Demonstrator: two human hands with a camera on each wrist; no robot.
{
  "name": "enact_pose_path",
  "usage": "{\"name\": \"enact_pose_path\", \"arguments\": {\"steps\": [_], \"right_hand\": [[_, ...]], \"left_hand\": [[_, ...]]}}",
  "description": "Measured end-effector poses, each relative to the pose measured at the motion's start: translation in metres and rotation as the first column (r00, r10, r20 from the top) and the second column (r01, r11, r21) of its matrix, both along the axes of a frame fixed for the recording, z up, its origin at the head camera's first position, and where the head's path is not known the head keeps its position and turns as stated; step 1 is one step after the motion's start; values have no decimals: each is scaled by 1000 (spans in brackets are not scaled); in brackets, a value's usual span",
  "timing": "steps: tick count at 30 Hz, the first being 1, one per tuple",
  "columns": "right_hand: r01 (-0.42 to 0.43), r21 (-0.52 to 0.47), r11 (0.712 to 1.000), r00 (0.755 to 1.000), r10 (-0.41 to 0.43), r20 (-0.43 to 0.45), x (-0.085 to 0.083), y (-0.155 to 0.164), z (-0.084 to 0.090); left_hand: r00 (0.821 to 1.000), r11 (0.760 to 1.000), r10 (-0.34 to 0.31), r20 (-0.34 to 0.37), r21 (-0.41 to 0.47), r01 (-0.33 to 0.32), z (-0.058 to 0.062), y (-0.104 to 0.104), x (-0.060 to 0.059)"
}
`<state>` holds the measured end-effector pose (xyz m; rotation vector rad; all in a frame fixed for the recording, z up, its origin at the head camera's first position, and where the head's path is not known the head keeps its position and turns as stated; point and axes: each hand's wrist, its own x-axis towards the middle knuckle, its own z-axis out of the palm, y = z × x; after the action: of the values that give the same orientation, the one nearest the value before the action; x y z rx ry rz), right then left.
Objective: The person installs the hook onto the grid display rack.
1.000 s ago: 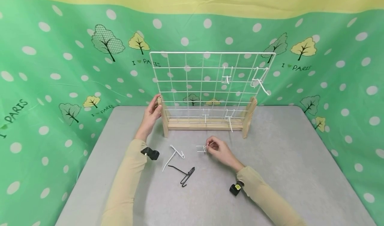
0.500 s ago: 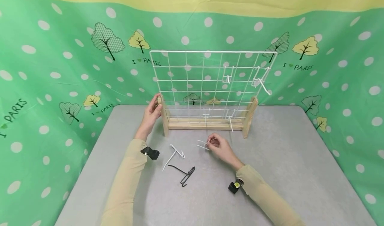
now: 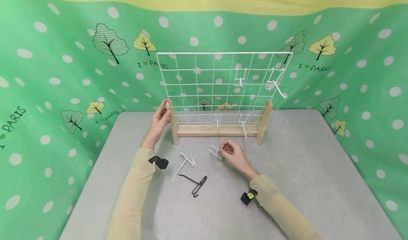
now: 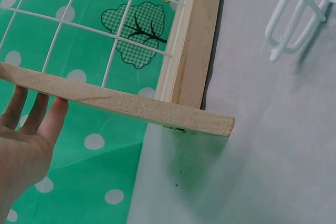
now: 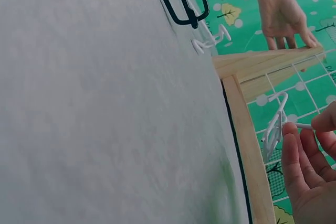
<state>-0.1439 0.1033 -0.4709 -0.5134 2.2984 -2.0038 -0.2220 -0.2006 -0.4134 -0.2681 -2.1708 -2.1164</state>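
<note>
My left hand (image 3: 157, 121) holds the upper end of the left wooden post (image 3: 172, 126) on the wire grid stand. In the left wrist view, several fingers (image 4: 44, 114) lie against the post's outer side; the thumb is hidden there. My right hand (image 3: 234, 155) pinches a white wire hook (image 3: 216, 152) by its prong, just in front of the stand. Its backing loops point left, apart from the white grid (image 3: 204, 84). In the right wrist view, the prong sits between my thumb and fingertips (image 5: 289, 129).
A loose white hook (image 3: 185, 162) and a black hook (image 3: 199, 185) lie on the grey table (image 3: 302, 169) between my arms. Several white hooks hang on the grid, including one at its upper right (image 3: 277, 87). A green curtain (image 3: 47, 91) surrounds the table.
My right hand has shifted slightly up, towards the stand, and the hook in it has turned so its loops tilt. The left hand stays on the post.
</note>
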Motion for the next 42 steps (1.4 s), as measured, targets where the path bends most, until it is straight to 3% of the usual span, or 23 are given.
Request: {"name": "enact_pose_path", "arguments": {"steps": [18, 27, 33, 42], "right_hand": [[43, 5, 999, 999, -43, -15, 0, -2, 1], [50, -10, 999, 999, -49, 20, 2, -4, 0], [74, -17, 997, 997, -74, 21, 1, -7, 6], [52, -21, 998, 997, -53, -64, 0, -10, 25]], "left_hand": [[1000, 1000, -4, -7, -9, 4, 1, -1, 0], [1000, 1000, -5, 17, -20, 5, -1, -1, 0], [1000, 1000, 1, 4, -10, -1, -1, -1, -1], [1000, 1000, -5, 6, -17, 5, 0, -2, -1]]}}
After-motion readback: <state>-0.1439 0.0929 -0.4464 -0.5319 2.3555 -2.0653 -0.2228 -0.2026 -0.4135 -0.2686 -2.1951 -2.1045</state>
